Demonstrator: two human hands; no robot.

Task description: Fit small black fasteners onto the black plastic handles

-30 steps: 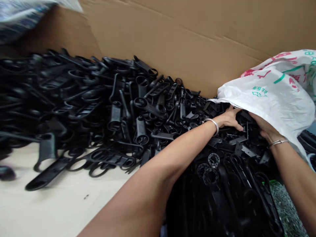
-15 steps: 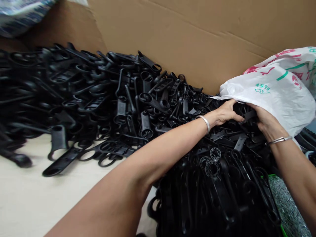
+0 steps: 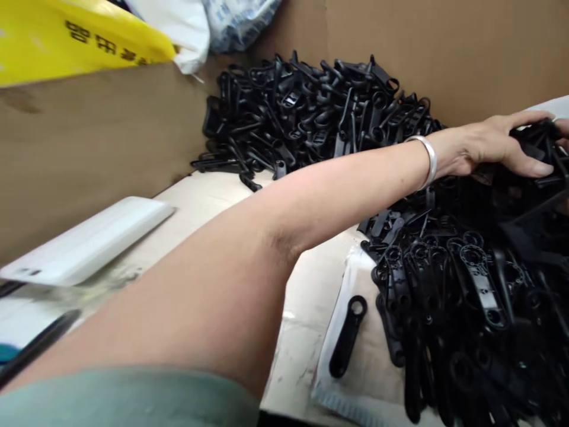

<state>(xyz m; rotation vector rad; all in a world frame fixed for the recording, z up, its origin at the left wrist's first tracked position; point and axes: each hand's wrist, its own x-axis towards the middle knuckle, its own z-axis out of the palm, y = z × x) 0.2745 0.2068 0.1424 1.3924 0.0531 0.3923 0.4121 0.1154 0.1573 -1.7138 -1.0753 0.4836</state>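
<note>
Near the right edge, my left hand (image 3: 498,142) reaches out with a silver bangle on its wrist. Its thumb and fingers curl around a bunch of black plastic parts (image 3: 536,145). Only a few fingertips of my right hand (image 3: 563,128) show, at the frame's right edge against the same bunch; the rest of that hand is cut off. Below both hands lies a pile of long black plastic handle-like pieces (image 3: 482,281) with ringed ends. One single black piece (image 3: 348,337) rests apart on a flat packet.
A larger heap of black parts (image 3: 288,112) leans against the cardboard wall (image 3: 444,47). A white plastic slab (image 3: 89,243) lies on the left of the pale table surface (image 3: 306,308). A yellow bag (image 3: 80,41) hangs over the wall at upper left.
The view has swung left. Both hands have come away from the pile under the white bag, and a bunch of black parts is now raised between them.
</note>
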